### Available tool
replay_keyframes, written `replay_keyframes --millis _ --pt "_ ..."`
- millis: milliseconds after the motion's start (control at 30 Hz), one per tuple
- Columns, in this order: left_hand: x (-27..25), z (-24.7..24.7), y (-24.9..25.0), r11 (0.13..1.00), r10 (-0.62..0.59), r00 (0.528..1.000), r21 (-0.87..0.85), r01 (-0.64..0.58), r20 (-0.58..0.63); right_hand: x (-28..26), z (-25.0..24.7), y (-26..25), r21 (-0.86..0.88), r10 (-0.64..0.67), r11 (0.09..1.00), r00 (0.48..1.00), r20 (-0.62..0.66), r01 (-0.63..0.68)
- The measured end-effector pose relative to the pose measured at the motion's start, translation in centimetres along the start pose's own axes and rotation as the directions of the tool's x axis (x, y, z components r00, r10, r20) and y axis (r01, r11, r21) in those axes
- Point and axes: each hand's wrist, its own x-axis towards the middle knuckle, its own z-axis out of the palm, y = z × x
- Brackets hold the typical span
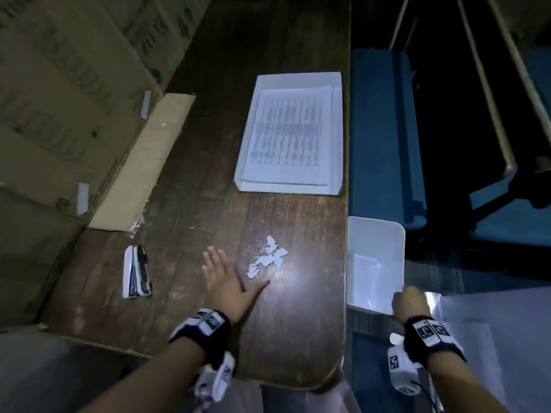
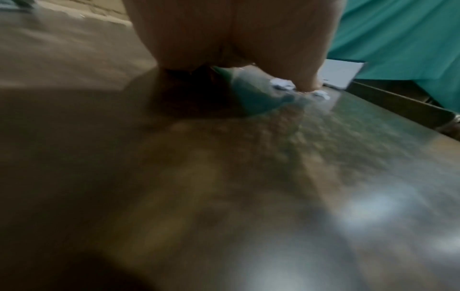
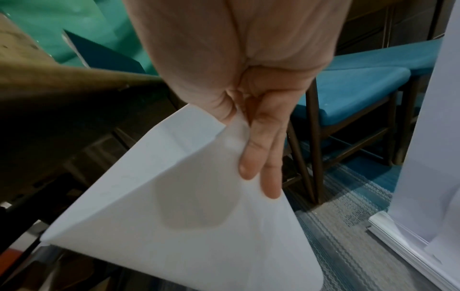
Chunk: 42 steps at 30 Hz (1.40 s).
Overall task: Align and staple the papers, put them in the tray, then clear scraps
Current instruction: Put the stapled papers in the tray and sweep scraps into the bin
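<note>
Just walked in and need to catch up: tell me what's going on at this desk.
A person is on the cleanup step. The printed papers already lie in the white tray at the far end of the wooden desk. The left hand rests flat on the desk beside the torn paper scraps. The right hand holds a white plastic bin at the desk's right edge. The stapler lies idle further left.

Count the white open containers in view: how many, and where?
2. The tray holding the stapled papers lies on the table's far right; the right hand grips a bin beside the table's right edge.
</note>
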Motion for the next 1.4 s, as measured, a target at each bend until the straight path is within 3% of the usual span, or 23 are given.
replay_keyframes --millis 233,433,500,633,700,767,867,967,1233,1400 --pt "0.0 3.2 7.7 0.985 0.167 0.986 -0.043 -0.166 0.016 -3.0 -2.7 -0.4 -0.201 -0.03 0.979 1.0 -0.001 0.029" --pt "1.0 3.5 8.8 0.947 0.311 0.95 -0.098 -0.307 0.023 -3.5 -2.9 -0.2 -0.095 -0.017 0.995 0.998 -0.06 0.011" --pt "1.9 2.2 7.0 0.954 0.284 0.957 -0.085 -0.288 -0.063 -4.3 -3.2 -0.6 -0.08 -0.022 0.997 0.999 -0.033 0.019" --pt "4.4 -0.6 2.6 0.994 0.064 0.975 -0.073 -0.081 -0.211 -4.9 -3.3 -1.0 0.032 -0.031 0.999 0.998 -0.046 0.033" --pt "5.2 -0.6 2.1 0.995 0.084 0.981 -0.038 -0.092 -0.174 -5.2 -3.3 -1.0 0.04 -0.05 0.998 0.997 -0.055 0.052" --pt "5.7 0.1 3.1 0.982 0.191 0.976 0.024 -0.189 -0.101 -5.4 -3.3 -0.9 0.054 -0.045 0.997 0.998 -0.045 0.048" --pt "5.6 1.2 6.0 0.922 0.376 0.926 0.084 -0.377 0.026 -5.6 -3.4 -1.0 0.066 -0.062 0.996 0.998 -0.029 0.064" --pt "4.5 2.7 8.7 0.856 0.487 0.864 0.13 -0.501 0.127 -5.6 -3.7 -1.1 0.088 -0.074 0.993 0.997 -0.027 0.076" --pt "2.6 5.6 15.1 0.867 0.464 0.876 0.135 -0.479 0.132 -5.7 -4.5 -0.8 0.102 -0.115 0.988 0.993 -0.013 0.116" --pt "1.7 7.3 19.7 0.845 0.519 0.83 0.025 -0.535 0.206 -5.4 -4.4 -0.3 0.097 -0.128 0.987 0.992 0.005 0.127"
